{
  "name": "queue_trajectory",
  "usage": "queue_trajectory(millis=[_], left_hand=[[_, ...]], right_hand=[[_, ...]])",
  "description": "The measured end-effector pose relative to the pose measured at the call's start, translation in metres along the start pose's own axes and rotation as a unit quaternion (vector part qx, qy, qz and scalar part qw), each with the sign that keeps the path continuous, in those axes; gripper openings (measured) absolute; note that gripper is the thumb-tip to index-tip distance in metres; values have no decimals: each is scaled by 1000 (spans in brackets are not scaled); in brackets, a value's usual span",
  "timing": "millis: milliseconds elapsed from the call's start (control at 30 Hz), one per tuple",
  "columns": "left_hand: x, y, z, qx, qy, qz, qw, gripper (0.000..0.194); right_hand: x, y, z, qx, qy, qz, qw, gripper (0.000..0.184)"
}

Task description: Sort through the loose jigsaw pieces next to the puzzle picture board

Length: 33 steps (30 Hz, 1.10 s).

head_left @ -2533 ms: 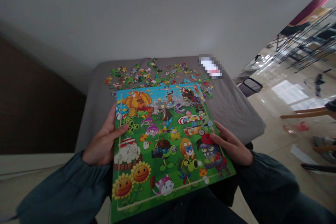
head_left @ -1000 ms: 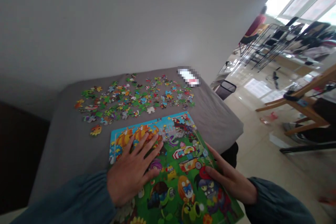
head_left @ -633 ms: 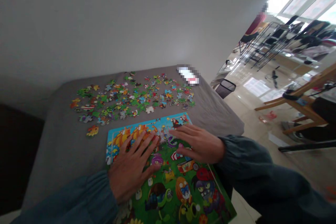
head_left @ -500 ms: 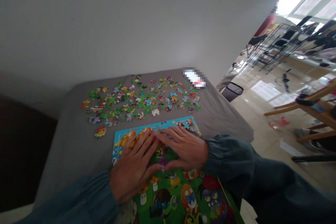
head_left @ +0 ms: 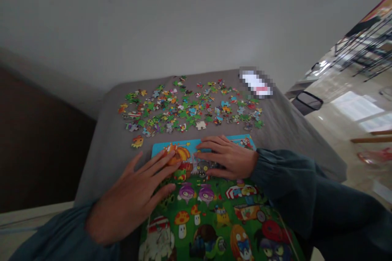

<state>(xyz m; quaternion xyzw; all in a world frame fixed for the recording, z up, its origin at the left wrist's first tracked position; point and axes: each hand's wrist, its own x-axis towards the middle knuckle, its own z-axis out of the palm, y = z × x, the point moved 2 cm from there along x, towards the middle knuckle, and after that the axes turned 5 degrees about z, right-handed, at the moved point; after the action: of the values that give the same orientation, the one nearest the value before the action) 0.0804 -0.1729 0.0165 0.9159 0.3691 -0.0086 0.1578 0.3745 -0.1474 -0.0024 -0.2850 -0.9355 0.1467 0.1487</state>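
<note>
A colourful puzzle board (head_left: 211, 212), blue at its far end and green with cartoon figures elsewhere, lies in front of me and runs out of view at the bottom. My left hand (head_left: 137, 191) rests on its left side, fingers stretched over an orange figure. Flat on the upper middle of the board lies my right hand (head_left: 228, 157), fingers pointing left and partly covering a grey figure. Neither hand holds anything. Beyond the board, many loose jigsaw pieces (head_left: 183, 110) are spread over the cloth. One yellow-orange piece (head_left: 137, 141) sits apart, left of the board's far corner.
A grey cloth (head_left: 290, 142) covers the table, which stands against a pale wall (head_left: 183, 20). A blurred-out phone-like object (head_left: 256, 83) lies at the far right. To the right on the floor are a dark mesh bin (head_left: 307, 102) and wooden furniture legs (head_left: 370, 140).
My hands have moved apart: the left has slid toward the board's left edge, and the right stays on its upper part. My view has shifted left, so the table appears further right.
</note>
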Motion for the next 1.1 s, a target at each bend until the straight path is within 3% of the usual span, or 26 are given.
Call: queue_trajectory(millis=[233,500,667,800,867,967,1100], left_hand=[[11,-27,-4,-12,85,-59,995,66],[13,-28,6,-10,40,-97,994,79],[15,-29,6,5,50,-124,991,75],[17,-31,4,-1,63,-133,989,71],[19,-33,-1,-3,83,-138,987,69],[21,-39,-13,-8,134,-156,979,66],[23,-44,-26,-11,172,-133,976,56]], right_hand=[[-2,10,-2,0,11,59,998,62],[5,20,8,-84,6,52,995,66],[14,27,11,-100,10,1,995,70],[15,29,9,-100,14,-2,995,75],[11,31,-2,-89,14,-3,996,73],[-3,38,-38,-43,27,10,999,51],[-31,57,-94,28,79,104,991,31]])
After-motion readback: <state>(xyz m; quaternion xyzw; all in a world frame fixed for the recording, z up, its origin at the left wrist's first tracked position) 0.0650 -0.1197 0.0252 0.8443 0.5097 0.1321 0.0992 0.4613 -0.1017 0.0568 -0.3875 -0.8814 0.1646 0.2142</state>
